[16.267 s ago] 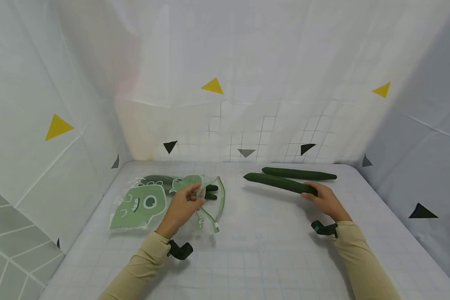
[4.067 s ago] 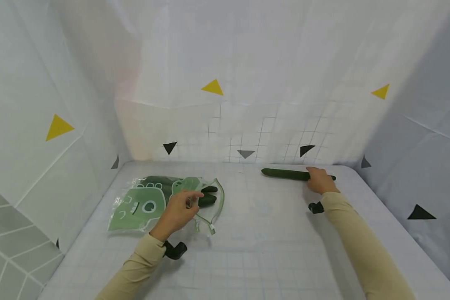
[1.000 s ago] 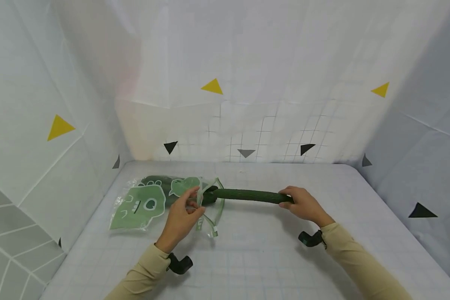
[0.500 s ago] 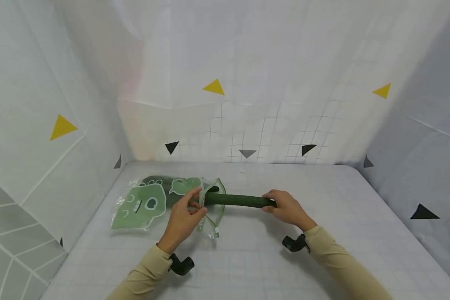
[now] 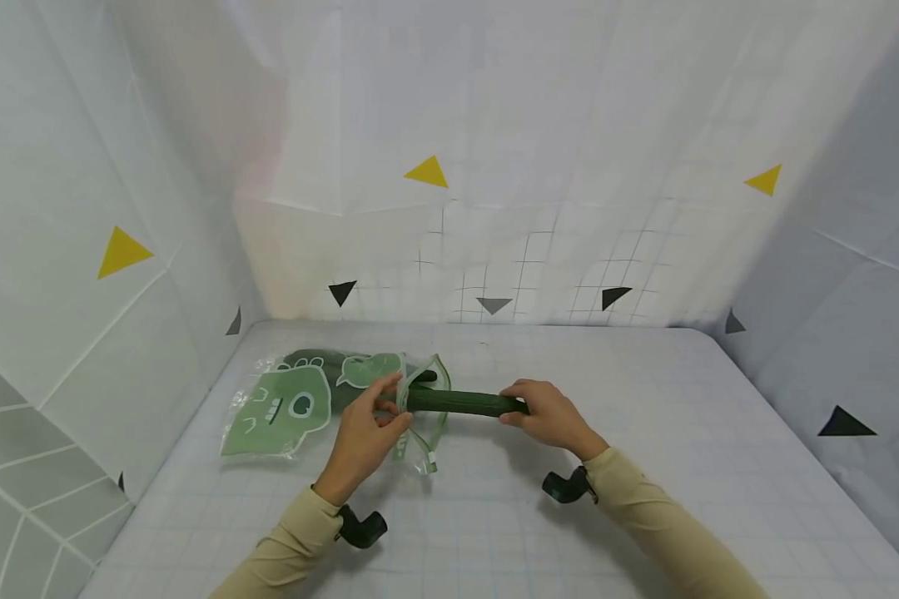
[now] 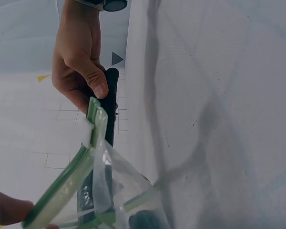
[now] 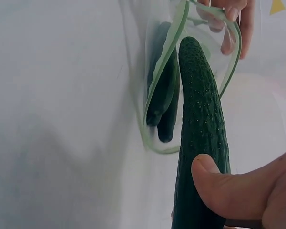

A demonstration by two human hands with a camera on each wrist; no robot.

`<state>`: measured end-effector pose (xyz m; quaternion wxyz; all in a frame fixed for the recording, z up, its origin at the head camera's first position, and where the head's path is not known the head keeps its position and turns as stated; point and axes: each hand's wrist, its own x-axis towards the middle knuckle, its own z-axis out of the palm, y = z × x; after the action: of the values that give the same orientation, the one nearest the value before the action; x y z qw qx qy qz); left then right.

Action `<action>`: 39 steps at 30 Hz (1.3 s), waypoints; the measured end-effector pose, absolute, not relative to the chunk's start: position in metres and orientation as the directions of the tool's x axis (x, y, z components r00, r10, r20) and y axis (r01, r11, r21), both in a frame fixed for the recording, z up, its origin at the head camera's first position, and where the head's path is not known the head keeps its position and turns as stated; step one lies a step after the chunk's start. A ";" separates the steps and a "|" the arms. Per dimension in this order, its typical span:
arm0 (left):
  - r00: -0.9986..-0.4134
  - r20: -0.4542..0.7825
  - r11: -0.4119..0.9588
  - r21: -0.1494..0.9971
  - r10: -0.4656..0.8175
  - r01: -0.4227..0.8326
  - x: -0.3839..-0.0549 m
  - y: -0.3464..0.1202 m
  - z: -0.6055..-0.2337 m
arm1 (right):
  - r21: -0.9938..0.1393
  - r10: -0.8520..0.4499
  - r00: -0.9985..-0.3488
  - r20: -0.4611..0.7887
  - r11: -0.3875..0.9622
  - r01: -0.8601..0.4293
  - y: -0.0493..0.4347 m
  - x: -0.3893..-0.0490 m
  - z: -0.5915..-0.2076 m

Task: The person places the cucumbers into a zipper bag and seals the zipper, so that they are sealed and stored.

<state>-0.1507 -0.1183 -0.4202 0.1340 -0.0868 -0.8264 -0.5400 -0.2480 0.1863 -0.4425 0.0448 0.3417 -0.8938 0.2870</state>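
Note:
A clear zip bag (image 5: pixel 277 412) printed with a green cartoon face lies at the left, its mouth spread toward the right. My left hand (image 5: pixel 365 434) pinches the upper edge of that mouth between thumb and fingers. Several dark green cucumbers (image 7: pixel 166 107) lie inside, their ends showing at the opening. My right hand (image 5: pixel 550 418) grips another cucumber (image 5: pixel 460 403) near its right end, thumb on top. This cucumber lies nearly level, its far end within the bag's mouth. In the left wrist view the green zip strip (image 6: pixel 62 183) stands raised, with a white slider (image 6: pixel 87 133) on it.
The table (image 5: pixel 487 524) has a pale cloth with a faint grid. White sheets with coloured triangles (image 5: pixel 429 172) rise behind and at both sides. Each wrist wears a small black camera (image 5: pixel 361 527).
The right hand has laid down one cucumber, picked up the last from the table's back right, and carried it left into the bag's mouth. The left hand keeps to the bag's edge.

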 end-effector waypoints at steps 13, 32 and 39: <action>-0.949 0.316 0.404 0.869 -0.008 0.286 -0.152 -0.119 -0.422 | -0.509 -0.617 -0.737 0.275 0.557 -0.656 0.152 -0.242 -0.442; -0.951 0.310 0.380 0.880 -0.009 0.283 -0.152 -0.120 -0.422 | -0.527 -0.622 -0.753 0.215 0.576 -0.625 0.110 -0.244 -0.443; -0.953 0.304 0.392 0.877 -0.009 0.277 -0.153 -0.120 -0.422 | -0.541 -0.634 -0.739 0.227 0.549 -0.637 0.095 -0.245 -0.447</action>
<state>-0.1529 -0.1197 -0.4221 0.1307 -0.0813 -0.8239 -0.5454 -0.2446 0.0952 -0.4467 0.0022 0.3611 -0.8800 0.3085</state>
